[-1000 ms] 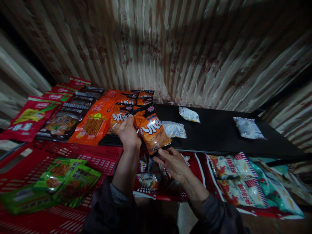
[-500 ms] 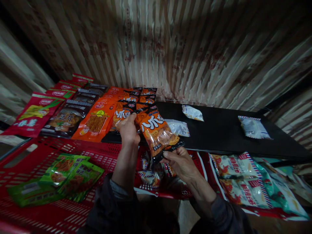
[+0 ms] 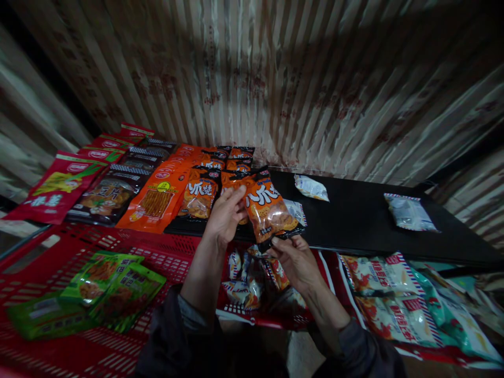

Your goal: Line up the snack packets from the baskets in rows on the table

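An orange and black snack bag [image 3: 270, 207] is held at a tilt over the front part of the black shelf [image 3: 350, 215]. My right hand [image 3: 293, 260] pinches its lower black edge between thumb and fingers. At the bag's left side is my left hand [image 3: 227, 214], its fingers bent and partly spread; whether they touch the bag is hard to tell. Just left of that hand lies a matching orange bag [image 3: 199, 194], with more of the same kind in rows behind. A white packet [image 3: 295, 210] shows partly from behind the held bag.
Long orange bags [image 3: 155, 199], dark bags [image 3: 108, 191] and red bags [image 3: 59, 186] line the shelf's left. Below are a red basket [image 3: 169, 252] with green packets [image 3: 104, 275], and baskets with white packets [image 3: 389, 273]. Two white packets [image 3: 311, 187] lie farther right on the shelf.
The held bag has moved a little to the right with my right hand. My left hand has shifted right, off the lying orange bag, and its fingers now point toward the held one.
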A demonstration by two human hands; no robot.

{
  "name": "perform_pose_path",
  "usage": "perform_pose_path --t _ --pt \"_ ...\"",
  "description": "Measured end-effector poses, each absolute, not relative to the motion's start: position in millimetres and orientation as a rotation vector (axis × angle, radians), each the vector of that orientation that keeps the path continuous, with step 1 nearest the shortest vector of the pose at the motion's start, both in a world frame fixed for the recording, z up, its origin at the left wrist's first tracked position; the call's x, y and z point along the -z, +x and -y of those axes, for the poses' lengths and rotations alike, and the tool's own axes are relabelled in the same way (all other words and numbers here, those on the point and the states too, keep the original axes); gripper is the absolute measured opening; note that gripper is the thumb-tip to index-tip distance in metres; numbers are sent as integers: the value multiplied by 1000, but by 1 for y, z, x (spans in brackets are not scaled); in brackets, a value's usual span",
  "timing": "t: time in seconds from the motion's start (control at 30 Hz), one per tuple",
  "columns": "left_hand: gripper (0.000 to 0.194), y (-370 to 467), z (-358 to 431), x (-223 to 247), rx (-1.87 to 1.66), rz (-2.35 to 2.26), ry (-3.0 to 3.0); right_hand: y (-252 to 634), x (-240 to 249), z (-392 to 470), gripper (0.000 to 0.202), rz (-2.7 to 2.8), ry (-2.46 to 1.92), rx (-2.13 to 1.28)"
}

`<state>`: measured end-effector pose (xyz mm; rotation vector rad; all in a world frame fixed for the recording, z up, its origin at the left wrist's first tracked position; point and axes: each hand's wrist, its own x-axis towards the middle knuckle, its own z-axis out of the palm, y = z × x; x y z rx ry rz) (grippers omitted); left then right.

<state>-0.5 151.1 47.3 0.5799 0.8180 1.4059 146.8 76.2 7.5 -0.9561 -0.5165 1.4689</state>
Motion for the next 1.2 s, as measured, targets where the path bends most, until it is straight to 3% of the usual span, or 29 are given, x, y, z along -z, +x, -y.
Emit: perform_pose_path --t 0.3,0.7,0.9,1.03,1.2 --pt "41 10 -147 -49 -1340 -852 663 144 -8 -79 44 479 -1013 -1423" --pt "33 10 -154 -42 -1477 -932 623 147 -13 -81 34 539 -1039 -1321" --pt "42 -10 -165 -41 -1698 -1059 538 150 -10 -80 20 514 -1004 -1368" --pt "41 -31 -168 -36 -1624 -1110 692 159 -5 -78 5 671 -1050 -1303" --pt "47 -44 -165 -33 -1468 -1181 835 169 -2 -78 9 977 -1161 -1114"
